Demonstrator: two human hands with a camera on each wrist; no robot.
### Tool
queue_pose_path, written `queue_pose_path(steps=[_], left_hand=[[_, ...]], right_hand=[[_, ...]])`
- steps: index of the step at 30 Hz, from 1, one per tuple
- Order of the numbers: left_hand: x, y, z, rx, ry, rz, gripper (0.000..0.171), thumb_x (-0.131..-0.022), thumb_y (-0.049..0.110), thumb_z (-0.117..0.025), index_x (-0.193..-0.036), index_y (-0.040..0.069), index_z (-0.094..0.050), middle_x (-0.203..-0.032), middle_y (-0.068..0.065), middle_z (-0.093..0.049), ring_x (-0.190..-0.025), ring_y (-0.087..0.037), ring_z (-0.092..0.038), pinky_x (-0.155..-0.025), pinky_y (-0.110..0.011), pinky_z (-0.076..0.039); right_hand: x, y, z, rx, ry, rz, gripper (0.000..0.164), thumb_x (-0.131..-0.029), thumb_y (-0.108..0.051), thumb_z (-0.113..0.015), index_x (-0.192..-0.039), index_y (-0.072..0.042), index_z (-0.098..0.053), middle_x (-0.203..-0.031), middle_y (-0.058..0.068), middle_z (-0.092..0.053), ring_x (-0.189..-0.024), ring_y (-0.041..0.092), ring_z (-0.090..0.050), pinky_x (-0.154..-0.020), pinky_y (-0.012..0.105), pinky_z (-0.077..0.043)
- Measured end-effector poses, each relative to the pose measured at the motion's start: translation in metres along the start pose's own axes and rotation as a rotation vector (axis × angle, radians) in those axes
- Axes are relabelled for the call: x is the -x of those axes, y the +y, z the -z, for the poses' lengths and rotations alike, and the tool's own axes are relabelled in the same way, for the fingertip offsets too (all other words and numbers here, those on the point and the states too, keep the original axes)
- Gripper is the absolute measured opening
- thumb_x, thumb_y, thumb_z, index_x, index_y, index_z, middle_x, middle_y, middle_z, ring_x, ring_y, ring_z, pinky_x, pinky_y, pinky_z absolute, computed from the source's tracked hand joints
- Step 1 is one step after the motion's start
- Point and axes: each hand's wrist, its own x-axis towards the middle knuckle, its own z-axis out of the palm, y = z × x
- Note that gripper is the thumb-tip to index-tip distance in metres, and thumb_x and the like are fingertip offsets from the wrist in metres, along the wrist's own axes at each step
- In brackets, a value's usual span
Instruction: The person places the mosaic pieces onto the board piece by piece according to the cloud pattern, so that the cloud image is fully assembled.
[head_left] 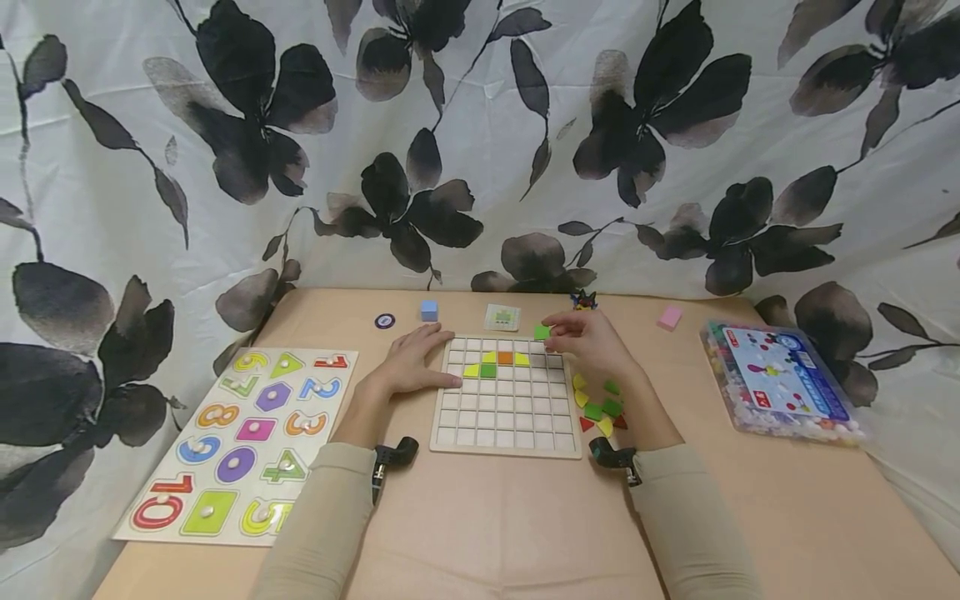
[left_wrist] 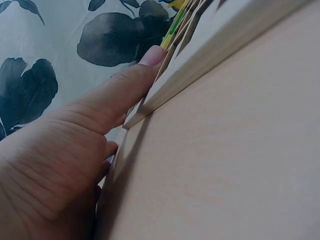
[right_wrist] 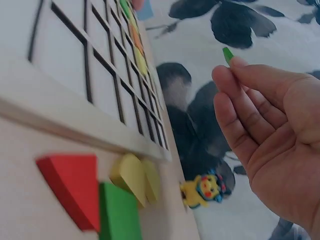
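Note:
My right hand (head_left: 591, 342) pinches a small green square tile (head_left: 542, 332) between thumb and fingertips above the far right corner of a white grid board (head_left: 506, 437). In the right wrist view the green tile (right_wrist: 228, 55) shows edge-on at the fingertips. Toward the far side of the board sit green, yellow (head_left: 471, 371) and orange (head_left: 506, 358) pieces in its cells. At the board's left edge rests my left hand (head_left: 412, 360), fingers stretched forward. Its thumb (left_wrist: 135, 80) lies over the rim in the left wrist view.
Loose red, yellow and green pieces (head_left: 592, 412) lie right of the board. Behind it are a pattern card (head_left: 502, 317), a blue cube (head_left: 429, 311), a round disc (head_left: 385, 321) and a small figure (head_left: 583, 300). A number puzzle (head_left: 255, 429) lies left; a plastic box (head_left: 780, 379) stands right.

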Motion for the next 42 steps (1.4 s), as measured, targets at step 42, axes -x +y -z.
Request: queue_pose_path(steps=[42], left_hand=[[0.002,-0.002,0.002,0.003,-0.005,-0.017,0.099,-0.078,0.065,-0.081,-0.159,0.022,-0.043,-0.172,-0.011,-0.027,-0.161,-0.033,-0.018,-0.129,-0.059,-0.012]], right_hand=[[-0.003,-0.003,-0.072,0.214,-0.175,0.02,0.026,-0.087,-0.007,-0.084,-0.111,-0.001,-0.077,-0.085,0.003,-0.069,-0.074,0.015,-0.056,-0.066,0.024,-0.047]])
